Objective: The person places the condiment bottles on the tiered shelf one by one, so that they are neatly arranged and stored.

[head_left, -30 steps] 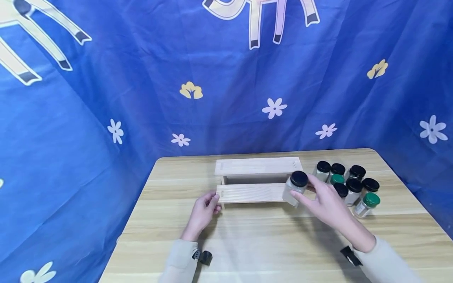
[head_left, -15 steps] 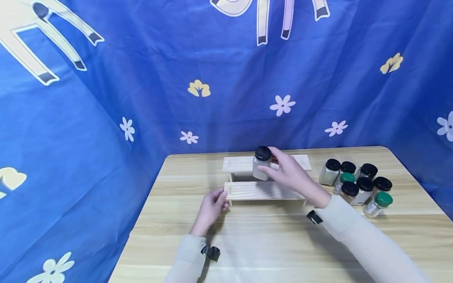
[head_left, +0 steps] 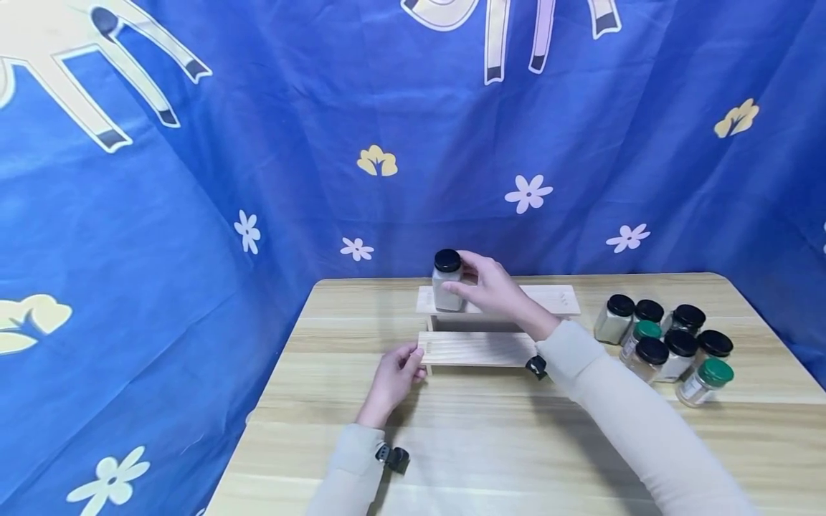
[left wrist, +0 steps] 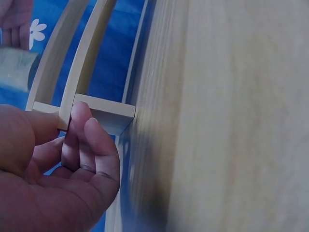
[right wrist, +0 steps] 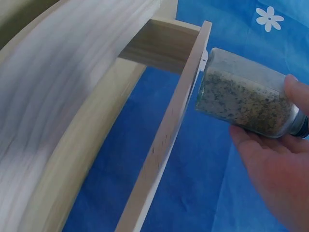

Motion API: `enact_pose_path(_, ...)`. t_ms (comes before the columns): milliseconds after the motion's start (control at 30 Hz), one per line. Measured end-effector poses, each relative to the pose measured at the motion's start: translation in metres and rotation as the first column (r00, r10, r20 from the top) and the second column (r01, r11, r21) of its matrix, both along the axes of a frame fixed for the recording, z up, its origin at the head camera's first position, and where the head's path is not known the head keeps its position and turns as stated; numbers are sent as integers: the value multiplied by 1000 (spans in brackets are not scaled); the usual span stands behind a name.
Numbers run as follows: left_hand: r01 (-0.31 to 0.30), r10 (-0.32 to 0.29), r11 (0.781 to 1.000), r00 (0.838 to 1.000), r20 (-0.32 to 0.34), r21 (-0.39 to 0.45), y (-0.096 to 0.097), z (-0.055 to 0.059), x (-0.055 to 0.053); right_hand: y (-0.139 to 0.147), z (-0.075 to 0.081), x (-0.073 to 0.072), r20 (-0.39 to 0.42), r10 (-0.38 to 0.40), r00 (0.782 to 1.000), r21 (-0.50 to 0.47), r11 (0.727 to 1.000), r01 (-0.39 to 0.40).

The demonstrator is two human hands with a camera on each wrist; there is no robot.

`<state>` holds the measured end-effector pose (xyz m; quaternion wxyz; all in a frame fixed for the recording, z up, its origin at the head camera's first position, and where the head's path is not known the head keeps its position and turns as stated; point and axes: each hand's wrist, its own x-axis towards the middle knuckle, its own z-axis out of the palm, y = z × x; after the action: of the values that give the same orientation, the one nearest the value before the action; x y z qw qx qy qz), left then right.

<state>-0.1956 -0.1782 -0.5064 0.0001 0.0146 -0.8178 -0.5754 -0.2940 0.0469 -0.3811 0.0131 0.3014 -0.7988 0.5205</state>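
My right hand (head_left: 487, 287) grips a clear glass spice jar (head_left: 447, 287) with a black lid, upright at the left end of the upper shelf of a small two-step wooden rack (head_left: 477, 349). Speckled seasoning partly fills the jar (right wrist: 244, 94) in the right wrist view, where its base is close to the upper board's edge. My left hand (head_left: 395, 376) pinches the left end of the lower step between thumb and fingers. In the left wrist view, the thumb and curled fingers of that hand (left wrist: 72, 169) meet at the board's edge.
Several spice jars (head_left: 680, 351) with black or green lids stand in a cluster on the right of the wooden table (head_left: 503, 444). A blue patterned cloth (head_left: 439, 165) hangs behind the table and along its left side.
My right hand has carried the jar leftward and back, from the lower step's right end to the upper shelf's left end. My left hand keeps its hold while the head view shifts slightly.
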Motion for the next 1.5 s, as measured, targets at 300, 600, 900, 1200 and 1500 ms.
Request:
enact_pose_path(300,21,-21,1000,1000,-6,23,9,-3,-3,-12,-7,-7,54,38,998,-38,999,-36)
enact_pose_path(600,-2,2,1000,1000,-5,17,14,-2,-4,-9,-6,-6,55,-8,998,-13,1000,9)
enact_pose_path(900,-8,8,999,1000,6,51,9,-7,-4,21,-8,4,66,-38,997,-33,999,40)
enact_pose_path(1200,-5,4,997,1000,20,78,2,-6,-5,68,-23,25,136,-55,989,-120,990,72)
enact_pose_path(1500,3,-5,996,1000,27,89,0,-8,-5,137,-40,58,148,-171,974,-38,983,179)
